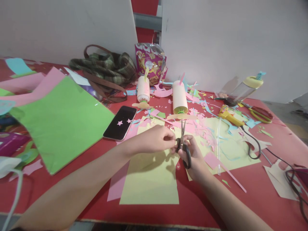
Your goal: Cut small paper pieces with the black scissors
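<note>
My right hand (194,157) is closed around a pair of scissors (183,131) with black handles, its narrow blades pointing away from me and slightly apart. Close beside the handles, my left hand (157,138) has its fingers curled into a pinch; what they hold, if anything, is too small to make out. Beneath both hands lies a pale yellow sheet of paper (151,184), partly over a pink sheet (117,184). Beyond the scissors lies a paper-wrapped cylinder (179,96) with a strip across its near end. A smaller wrapped bottle (143,89) lies to its left.
At left are a phone (119,128) bearing small pink stars and a large green sheet (64,122). Paper scraps surround a yellow glue gun (231,118) at right, near pliers (260,115) and a clear bottle (244,89). A snack bag (151,62) and plaid bag (108,65) stand behind.
</note>
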Tool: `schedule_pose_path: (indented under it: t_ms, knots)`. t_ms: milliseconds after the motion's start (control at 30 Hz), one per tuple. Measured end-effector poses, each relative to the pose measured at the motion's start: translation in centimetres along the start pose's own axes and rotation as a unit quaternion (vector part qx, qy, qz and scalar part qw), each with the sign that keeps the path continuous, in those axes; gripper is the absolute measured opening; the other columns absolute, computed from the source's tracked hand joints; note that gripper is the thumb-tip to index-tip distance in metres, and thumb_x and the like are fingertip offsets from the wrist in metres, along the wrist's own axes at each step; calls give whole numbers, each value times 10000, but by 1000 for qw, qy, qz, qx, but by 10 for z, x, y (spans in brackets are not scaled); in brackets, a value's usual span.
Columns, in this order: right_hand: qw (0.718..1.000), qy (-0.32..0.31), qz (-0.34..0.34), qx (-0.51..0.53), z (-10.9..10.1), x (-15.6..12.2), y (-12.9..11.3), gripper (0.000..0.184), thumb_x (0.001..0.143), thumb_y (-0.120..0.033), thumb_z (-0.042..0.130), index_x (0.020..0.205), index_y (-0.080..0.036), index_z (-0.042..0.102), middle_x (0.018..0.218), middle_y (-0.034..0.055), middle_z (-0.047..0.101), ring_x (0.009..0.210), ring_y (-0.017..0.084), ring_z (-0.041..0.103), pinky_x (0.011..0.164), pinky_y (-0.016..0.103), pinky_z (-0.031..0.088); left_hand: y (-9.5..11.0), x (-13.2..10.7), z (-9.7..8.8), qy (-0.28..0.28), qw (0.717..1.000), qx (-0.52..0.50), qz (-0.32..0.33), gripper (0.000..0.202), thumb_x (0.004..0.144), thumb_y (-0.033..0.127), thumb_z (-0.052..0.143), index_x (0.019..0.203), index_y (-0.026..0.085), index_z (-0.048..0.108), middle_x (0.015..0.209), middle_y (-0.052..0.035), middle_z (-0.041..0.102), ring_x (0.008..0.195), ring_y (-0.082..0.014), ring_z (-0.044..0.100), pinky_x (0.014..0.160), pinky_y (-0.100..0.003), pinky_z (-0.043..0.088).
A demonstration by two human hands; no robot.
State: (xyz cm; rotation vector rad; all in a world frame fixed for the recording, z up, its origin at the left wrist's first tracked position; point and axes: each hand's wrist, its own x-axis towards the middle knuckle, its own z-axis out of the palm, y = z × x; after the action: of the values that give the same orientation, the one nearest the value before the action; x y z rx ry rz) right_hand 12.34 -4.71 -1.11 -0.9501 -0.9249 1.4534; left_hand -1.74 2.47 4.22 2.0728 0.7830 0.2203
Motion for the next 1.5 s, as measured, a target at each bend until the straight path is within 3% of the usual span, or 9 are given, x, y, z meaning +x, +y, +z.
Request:
schedule_pose_path:
  t_ms: [100,233,700,1100,1200,1400,1500]
  knots:
    - [999,31,-14,-2,0,1,-1,314,624,-181,632,761,-249,357,716,-46,459,623,100,478,590,241,375,-1,-1,4,-47,999,3,9,180,665,190,376,520,142,472,483,30,383,431,-61,307,406,-200,209]
    - [999,31,-15,-4,1,1,-2,366,586,-171,657,756,-250,343,705,-52,453,609,101,481,575,240,375,-1,-1,6,-64,998,-2,9,160,639,170,385,489,143,434,469,30,367,417,-61,293,395,-205,197]
    - [998,60,-26,-19,-1,1,0,341,632,-132,614,802,-263,350,731,-51,465,604,90,484,532,218,376,-1,1,6,-33,998,46,20,189,702,209,362,613,150,518,567,13,493,495,-80,406,467,-203,278]
    - [996,85,-35,-6,-1,1,-2,338,619,-134,626,795,-256,365,735,-54,468,599,85,471,552,217,371,1,2,8,-23,998,41,37,195,719,202,368,557,138,455,520,33,424,482,-66,373,454,-198,255]
    - [996,82,-24,-11,-1,1,-1,306,629,-153,617,786,-256,375,717,-54,468,602,91,465,558,220,367,0,2,7,-3,999,23,43,186,719,202,378,564,141,460,527,37,420,492,-66,368,466,-197,260]
    - [1000,14,-1,-17,-1,-1,-2,243,660,-266,600,781,-249,390,716,-36,428,592,101,417,591,249,365,-2,5,2,147,988,-35,28,201,750,197,358,570,142,428,552,40,392,528,-68,359,502,-197,281]
    - [1000,-20,0,-20,0,-2,-2,240,678,-307,583,795,-246,383,731,-26,411,621,109,405,629,258,355,-4,6,2,177,981,-70,22,201,767,214,351,627,137,473,600,32,419,523,-62,355,494,-196,283]
